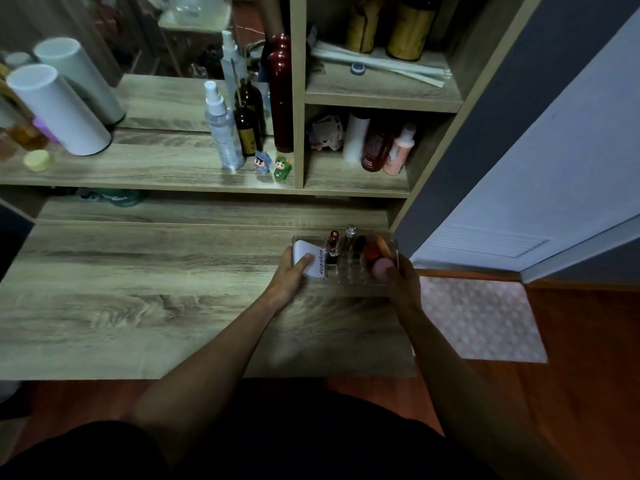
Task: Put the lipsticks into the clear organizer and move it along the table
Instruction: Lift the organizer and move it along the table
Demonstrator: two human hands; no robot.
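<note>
The clear organizer [349,277] sits at the right end of the wooden table [138,299], near its back edge. A dark red lipstick [333,249], a silver-capped one [349,237] and a black one [359,244] stand upright in its slots. A white tube [313,259] lies in its left compartment, and pink and orange sponges [381,263] fill the right one. My left hand [291,277] grips the organizer's left end, thumb on the white tube. My right hand [403,280] holds its right end.
Behind the table a shelf carries spray bottles [221,129], a tall dark red bottle [281,95], two small figurines [273,164] and white cylinders [59,109]. A cubby on the right holds more bottles [377,143]. A pink mat [481,317] lies on the floor, right of the table's edge.
</note>
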